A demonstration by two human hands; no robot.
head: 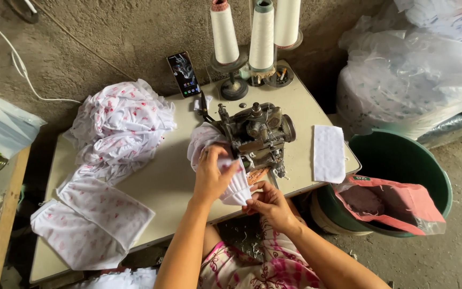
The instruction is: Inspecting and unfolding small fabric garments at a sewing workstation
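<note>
My left hand (213, 174) grips a white printed fabric piece (236, 187) right beside the small grey sewing machine (258, 134) on the cream table (172, 182). Just below it, my right hand (269, 203) pinches the lower edge of the same piece at the table's front edge. More of the fabric (201, 142) bunches up behind my left hand, against the machine's left side.
A heap of white printed fabric (118, 126) and flat cut pieces (89, 219) lie on the table's left. A white cloth (328, 153) lies at the right, a phone (184, 74) and thread cones (262, 35) at the back. A green bucket (402, 160) holds a pink bag (397, 206).
</note>
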